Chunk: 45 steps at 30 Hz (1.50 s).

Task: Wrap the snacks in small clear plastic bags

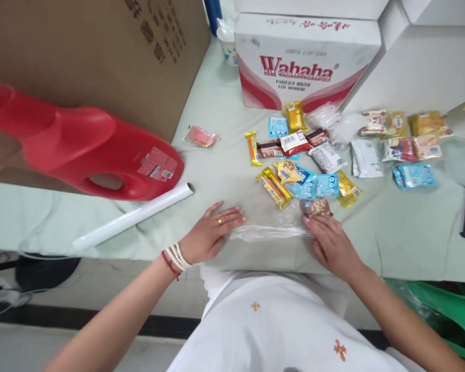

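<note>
A clear plastic bag lies flat on the pale green table, close to its front edge. My left hand rests palm down on the bag's left end, fingers together. My right hand presses on the bag's right end, fingertips touching a round chocolate-chip cookie packet. Just beyond the bag lies a heap of small snack packets in yellow, blue, red and white wrappers. More packets are spread to the right.
A red detergent jug lies on its side at the left, with a white paper roll in front of it. A large cardboard box and a white Wahaha carton stand behind. A pink packet lies alone.
</note>
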Available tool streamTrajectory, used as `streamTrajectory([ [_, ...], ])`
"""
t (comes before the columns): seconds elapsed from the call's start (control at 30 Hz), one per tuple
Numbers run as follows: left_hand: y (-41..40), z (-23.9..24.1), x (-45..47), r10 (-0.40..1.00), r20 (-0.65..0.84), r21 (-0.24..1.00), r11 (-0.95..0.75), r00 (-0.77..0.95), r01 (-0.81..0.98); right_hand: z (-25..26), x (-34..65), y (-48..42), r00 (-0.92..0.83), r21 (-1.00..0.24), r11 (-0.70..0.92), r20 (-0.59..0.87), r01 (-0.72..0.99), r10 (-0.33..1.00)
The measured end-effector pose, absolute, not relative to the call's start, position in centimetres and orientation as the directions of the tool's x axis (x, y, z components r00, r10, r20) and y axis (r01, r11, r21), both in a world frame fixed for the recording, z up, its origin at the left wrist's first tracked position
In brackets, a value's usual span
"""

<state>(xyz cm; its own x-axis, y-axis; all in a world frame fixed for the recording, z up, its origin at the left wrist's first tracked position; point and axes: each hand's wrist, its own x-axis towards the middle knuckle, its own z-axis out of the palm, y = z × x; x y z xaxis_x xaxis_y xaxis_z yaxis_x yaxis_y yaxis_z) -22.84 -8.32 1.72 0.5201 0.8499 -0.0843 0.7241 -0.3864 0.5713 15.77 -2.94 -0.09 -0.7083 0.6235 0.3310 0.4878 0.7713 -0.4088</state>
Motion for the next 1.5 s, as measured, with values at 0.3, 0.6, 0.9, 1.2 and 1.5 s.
streamTrajectory([
  [0.3, -7.2, 0.6, -18.1, 0.986, -0.127, 0.561, -0.016, 0.105, 0.828, 0.9, 15.4, -4.4, -0.554, -0.469, 0.686, 0.406, 0.556, 0.727],
  [0.6, -8.5, 0.0, -18.7, 0.986, -0.104, 0.497, -0.064, 0.133, 0.865, 8.5, 20.1, 0.8, -0.515, -0.626, 0.42, 0.034, 0.657, 0.857],
  [0.9, -8.1, -1.2, -15.4, 0.942, 0.163, 0.467, 0.189, -0.294, 0.864, 3.6, 9.2, 18.1, -0.665, -0.13, 0.663, 0.032, 0.737, 0.746],
  [1.2, -9.2, 1.3, -13.7, 0.941, -0.199, 0.973, 0.223, -0.275, 0.062, 4.1, 6.4, 20.6, -0.612, -0.083, 0.607, -0.079, 0.791, 0.787],
  [1.5, -9.1, 0.0, -13.9, 0.824, -0.37, 0.907, 0.421, -0.429, 0.026, 9.3, 9.2, 4.3, -0.698, -0.658, 0.48, -0.099, 0.581, 0.709],
])
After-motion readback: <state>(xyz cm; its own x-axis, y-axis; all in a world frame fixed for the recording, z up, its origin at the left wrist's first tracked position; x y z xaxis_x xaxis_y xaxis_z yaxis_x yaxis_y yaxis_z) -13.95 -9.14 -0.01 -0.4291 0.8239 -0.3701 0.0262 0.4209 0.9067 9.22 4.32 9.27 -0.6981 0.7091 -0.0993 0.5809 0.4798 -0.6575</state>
